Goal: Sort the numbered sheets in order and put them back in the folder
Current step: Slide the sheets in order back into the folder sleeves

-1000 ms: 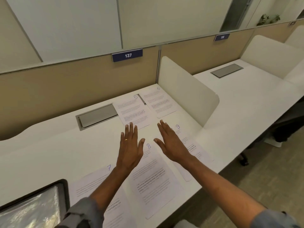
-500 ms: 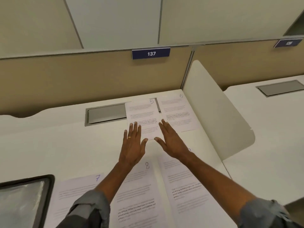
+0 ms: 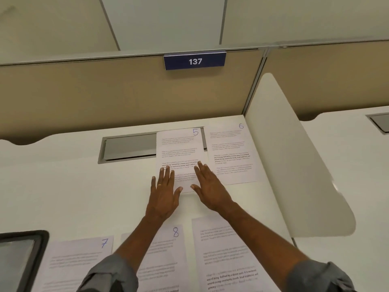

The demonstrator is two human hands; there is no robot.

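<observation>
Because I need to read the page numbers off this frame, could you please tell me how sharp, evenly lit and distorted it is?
Head view: numbers on sheet 5, sheet 6, sheet 7, sheet 8 and the 137 sign read clearly; printed text is soft, worst near the bottom edge; light is even, shadows faint; the wide lens bows the partition.

Left hand (image 3: 163, 194) and right hand (image 3: 210, 189) side by side, fingers straight, palms down.

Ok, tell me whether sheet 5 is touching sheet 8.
Apart. The head view shows a strip of bare desk between the near edge of sheet 5 and the top of sheet 8.
</observation>
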